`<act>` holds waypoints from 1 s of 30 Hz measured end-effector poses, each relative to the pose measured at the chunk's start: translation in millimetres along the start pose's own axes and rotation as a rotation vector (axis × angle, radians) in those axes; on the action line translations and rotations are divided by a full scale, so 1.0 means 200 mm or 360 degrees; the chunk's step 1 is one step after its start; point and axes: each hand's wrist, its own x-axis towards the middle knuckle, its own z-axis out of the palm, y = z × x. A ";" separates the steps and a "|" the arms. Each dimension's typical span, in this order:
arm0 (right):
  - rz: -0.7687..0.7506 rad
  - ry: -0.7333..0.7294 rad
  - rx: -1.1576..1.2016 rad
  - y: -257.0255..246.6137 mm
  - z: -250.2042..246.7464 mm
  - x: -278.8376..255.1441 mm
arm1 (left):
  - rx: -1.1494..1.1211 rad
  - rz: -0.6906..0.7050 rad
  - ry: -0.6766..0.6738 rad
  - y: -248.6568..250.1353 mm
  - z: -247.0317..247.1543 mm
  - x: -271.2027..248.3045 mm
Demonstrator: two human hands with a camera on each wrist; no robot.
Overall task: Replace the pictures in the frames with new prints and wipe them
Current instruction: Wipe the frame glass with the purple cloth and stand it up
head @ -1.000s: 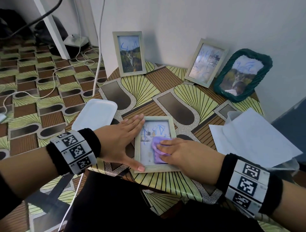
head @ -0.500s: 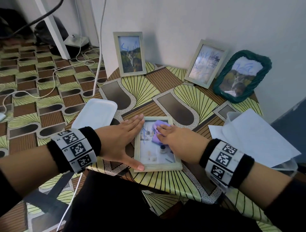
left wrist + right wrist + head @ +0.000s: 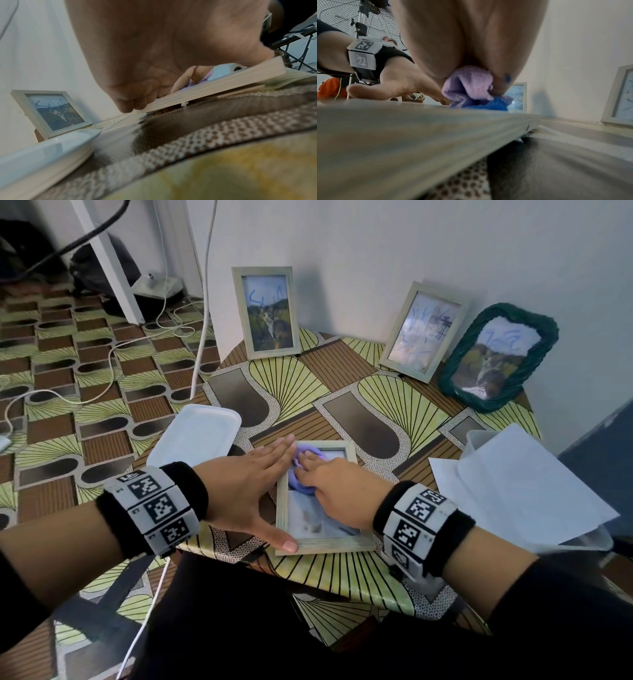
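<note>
A pale wooden rectangular picture frame [image 3: 325, 544] is laid flat near the front edge of the patterned table [image 3: 342, 378], steadied at its left side by the left hand [image 3: 246, 491] — fingers straight, thumb spread. A bunched lilac-blue knitted cloth [image 3: 297, 482] is gripped and pressed onto its glass by the right hand [image 3: 342, 491].

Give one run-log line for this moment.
step: wiping | left hand: steadies flat frame | right hand: holds purple cloth on glass

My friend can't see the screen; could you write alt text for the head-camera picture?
A person's right hand holds a crumpled purple cloth against a pale wooden picture frame lying flat on a patterned table, while the left hand steadies its edge. Three scribbled-on framed pictures stand behind.
</note>
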 end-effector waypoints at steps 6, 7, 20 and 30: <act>-0.0097 0.0024 0.0122 -0.01 -0.01 -0.05 | -0.0014 -0.0004 0.0042 0.00 0.01 0.01; -0.0112 0.0003 0.0117 -0.01 -0.01 -0.06 | -0.0015 -0.0009 0.0048 0.00 0.01 0.01; -0.0536 -0.0247 -0.0079 0.00 0.00 -0.28 | -0.0024 0.0008 0.0044 -0.02 0.02 0.01; -0.0220 -0.0283 -0.0421 0.04 0.03 -0.27 | -0.0052 0.0029 0.0018 -0.03 0.03 0.02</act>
